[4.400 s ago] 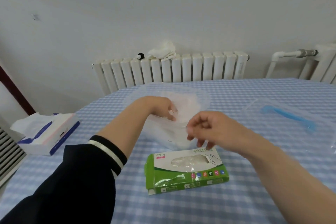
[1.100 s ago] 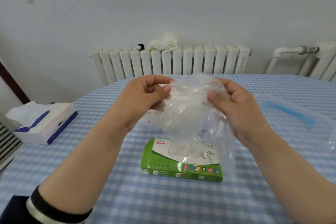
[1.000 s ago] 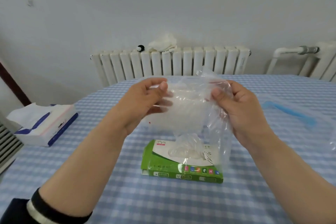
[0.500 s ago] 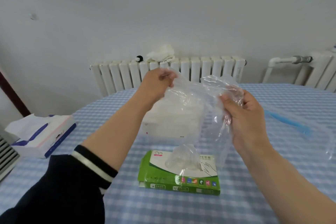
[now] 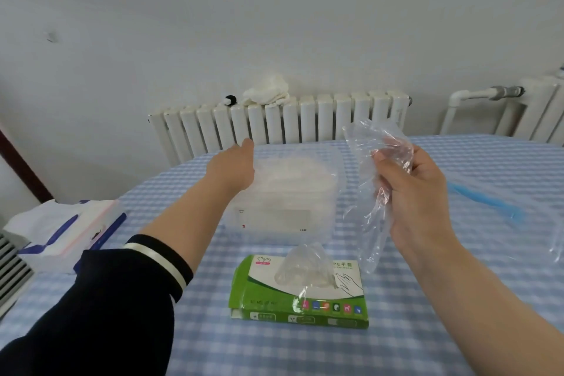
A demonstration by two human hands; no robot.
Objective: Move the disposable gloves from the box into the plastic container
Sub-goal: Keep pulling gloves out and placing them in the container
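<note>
Blue-and-white checked cloth covers the tabletop (image 5: pixel 396 351), which stands before 2 white radiators (image 5: pixel 283 122) on a pale wall. On it sit 1 green glove box (image 5: pixel 300 305), 1 clear plastic container (image 5: pixel 293 195) just behind the box, 1 tissue pack (image 5: pixel 67 232) at the left edge, and 1 clear lid with a blue strip (image 5: pixel 488 201) on the right. 1 thin, crinkled, see-through glove (image 5: pixel 370 192) hangs in the air to the right of the container, and another glove (image 5: pixel 302 265) pokes up from the box opening. More filmy plastic fills the container. The right hand (image 5: pixel 418 201) is raised, its fingers (image 5: pixel 387 168) curled and pinching the hanging glove. The left hand (image 5: pixel 235 168) reaches over the container's left rim; whether its fingers hold anything I cannot tell.
</note>
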